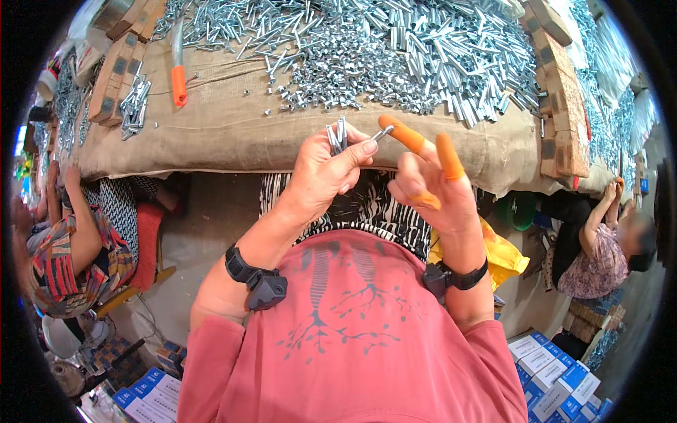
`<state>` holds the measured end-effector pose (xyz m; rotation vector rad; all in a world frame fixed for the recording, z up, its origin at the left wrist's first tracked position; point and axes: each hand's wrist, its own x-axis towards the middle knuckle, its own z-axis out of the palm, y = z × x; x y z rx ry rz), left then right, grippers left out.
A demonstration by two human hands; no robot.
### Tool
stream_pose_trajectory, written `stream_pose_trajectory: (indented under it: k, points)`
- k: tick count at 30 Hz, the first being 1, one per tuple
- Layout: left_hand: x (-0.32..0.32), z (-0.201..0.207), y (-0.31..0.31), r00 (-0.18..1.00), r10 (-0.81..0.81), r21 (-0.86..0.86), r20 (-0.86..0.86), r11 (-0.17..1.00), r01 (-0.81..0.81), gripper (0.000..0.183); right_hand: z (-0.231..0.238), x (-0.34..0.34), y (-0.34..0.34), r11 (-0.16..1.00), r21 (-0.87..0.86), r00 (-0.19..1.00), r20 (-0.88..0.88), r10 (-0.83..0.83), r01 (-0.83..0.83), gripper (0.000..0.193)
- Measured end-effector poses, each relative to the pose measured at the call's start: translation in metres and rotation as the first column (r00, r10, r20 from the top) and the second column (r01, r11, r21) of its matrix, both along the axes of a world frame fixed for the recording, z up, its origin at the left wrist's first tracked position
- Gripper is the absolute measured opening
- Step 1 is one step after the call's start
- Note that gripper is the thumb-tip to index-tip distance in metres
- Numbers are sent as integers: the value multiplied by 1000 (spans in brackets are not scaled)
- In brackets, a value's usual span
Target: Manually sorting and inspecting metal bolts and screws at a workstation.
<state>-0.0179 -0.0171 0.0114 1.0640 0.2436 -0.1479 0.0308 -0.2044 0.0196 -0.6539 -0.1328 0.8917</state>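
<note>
My left hand [326, 168] is closed around several slim, shiny metal bolts [338, 135] that stand up from its curled fingers. Between its thumb and forefinger one more bolt [383, 132] is pinched, pointing up to the right. My right hand [438, 185] has orange finger covers [450, 156] on some fingers. Its fingers are spread, and one covered fingertip comes close to the end of the pinched bolt; whether they touch I cannot tell. Beyond both hands, small metal clips [331, 79] lie heaped on the sacking-covered table [218, 144].
Metal tubes [451, 56] and longer bolts [233, 21] pile up farther back. Brick stacks [564, 113] edge the table. An orange-handled tool [179, 86] lies left, near a small bolt pile [134, 106]. Other people [84, 247] sit at both sides. Blue-white boxes [553, 374] stand behind right.
</note>
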Motion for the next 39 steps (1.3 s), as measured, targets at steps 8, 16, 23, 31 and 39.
stream_pose_trajectory:
  k: [8,16,23,31,39]
  points:
    - [0,0,1,998,69,-22,13,997,-69,15,2,11,0,994,82,994,-92,-59,67,68]
    - [0,-13,15,994,106,24,15,994,-107,14,11,1,8,991,-134,981,195,-4,31,75]
    - [0,-19,20,989,141,3,34,990,-141,14,7,-10,15,969,-239,936,325,135,-56,69]
    - [-7,-15,8,999,-7,-3,-51,1000,7,13,-20,14,24,887,-379,878,476,-59,265,25]
    - [-14,-12,8,997,-65,10,-52,998,66,14,-16,10,19,791,-466,832,546,-96,396,15]
